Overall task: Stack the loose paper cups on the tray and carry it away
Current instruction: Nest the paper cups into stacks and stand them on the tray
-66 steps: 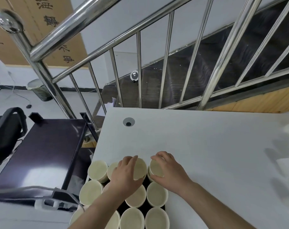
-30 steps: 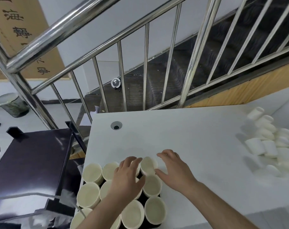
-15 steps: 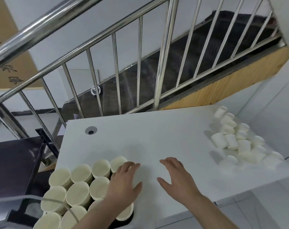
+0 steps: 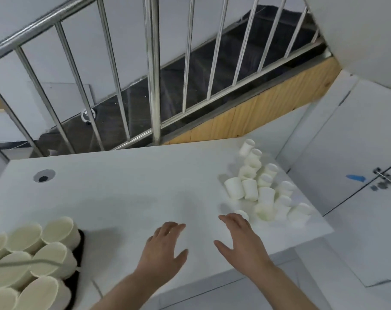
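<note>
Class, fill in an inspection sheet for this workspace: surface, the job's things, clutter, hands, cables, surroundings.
Surface: white table with a round grommet hole.
Job's things: upright paper cups on a black tray at the left; loose paper cups heaped at the right.
Clutter: nothing seen.
Hands: left hand and right hand open, holding nothing.
Cables: a grey cable crosses the tray cups.
Surroundings: steel stair railing, white door.

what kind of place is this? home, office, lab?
Probably an office or workshop corner beside a staircase, not a kitchen. A steel stair railing runs behind a white desk with a cable hole, and paper cups lie piled on it near a black tray of upright cups.
</note>
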`<state>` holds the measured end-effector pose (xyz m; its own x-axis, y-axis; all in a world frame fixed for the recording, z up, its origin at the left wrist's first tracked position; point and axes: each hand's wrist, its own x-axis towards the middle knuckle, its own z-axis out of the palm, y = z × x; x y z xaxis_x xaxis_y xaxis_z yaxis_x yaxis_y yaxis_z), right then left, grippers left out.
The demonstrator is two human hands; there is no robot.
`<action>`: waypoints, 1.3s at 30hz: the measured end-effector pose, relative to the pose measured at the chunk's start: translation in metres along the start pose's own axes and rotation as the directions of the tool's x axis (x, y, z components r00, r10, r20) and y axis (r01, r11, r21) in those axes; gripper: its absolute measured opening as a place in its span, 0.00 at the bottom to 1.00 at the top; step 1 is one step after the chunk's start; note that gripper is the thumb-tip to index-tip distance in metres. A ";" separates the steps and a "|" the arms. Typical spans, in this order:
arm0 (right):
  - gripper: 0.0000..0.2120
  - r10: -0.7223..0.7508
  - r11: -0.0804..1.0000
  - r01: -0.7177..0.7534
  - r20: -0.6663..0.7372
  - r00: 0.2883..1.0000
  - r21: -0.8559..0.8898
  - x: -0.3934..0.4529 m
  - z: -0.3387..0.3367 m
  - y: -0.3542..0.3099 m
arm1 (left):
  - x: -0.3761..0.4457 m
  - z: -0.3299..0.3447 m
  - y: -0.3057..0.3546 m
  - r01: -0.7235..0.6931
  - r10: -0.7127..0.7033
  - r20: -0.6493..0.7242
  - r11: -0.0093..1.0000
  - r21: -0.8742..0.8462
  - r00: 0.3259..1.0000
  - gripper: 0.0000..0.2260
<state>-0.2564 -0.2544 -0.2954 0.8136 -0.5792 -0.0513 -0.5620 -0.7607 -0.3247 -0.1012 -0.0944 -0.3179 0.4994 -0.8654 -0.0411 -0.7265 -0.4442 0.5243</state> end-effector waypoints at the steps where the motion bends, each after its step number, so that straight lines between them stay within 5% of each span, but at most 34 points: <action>1: 0.30 0.014 1.000 -0.014 0.006 1.000 0.009 -0.001 -0.004 0.010 | 0.005 0.006 0.008 -0.009 0.009 0.003 1.000 0.001 1.000 0.26; 17: 0.32 0.134 0.990 -0.132 0.039 0.990 -0.038 0.064 -0.038 0.136 | 0.153 0.072 0.076 -0.043 0.044 0.081 0.999 -0.013 0.996 0.29; 33: 0.32 0.140 0.987 -0.117 0.242 0.960 -0.111 0.171 -0.031 0.204 | 0.282 0.120 0.081 0.064 -0.078 0.186 0.995 0.081 0.979 0.36; 39: 0.30 0.083 0.996 -0.069 0.247 0.965 -0.062 0.179 -0.033 0.216 | 0.301 0.137 0.082 0.234 -0.214 0.176 0.966 -0.107 0.961 0.33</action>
<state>-0.2371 -0.5317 -0.3433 0.7759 -0.5495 -0.3098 -0.6251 -0.7356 -0.2611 -0.0752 -0.4232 -0.4038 0.5519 -0.7775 -0.3014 -0.5345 -0.6073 0.5878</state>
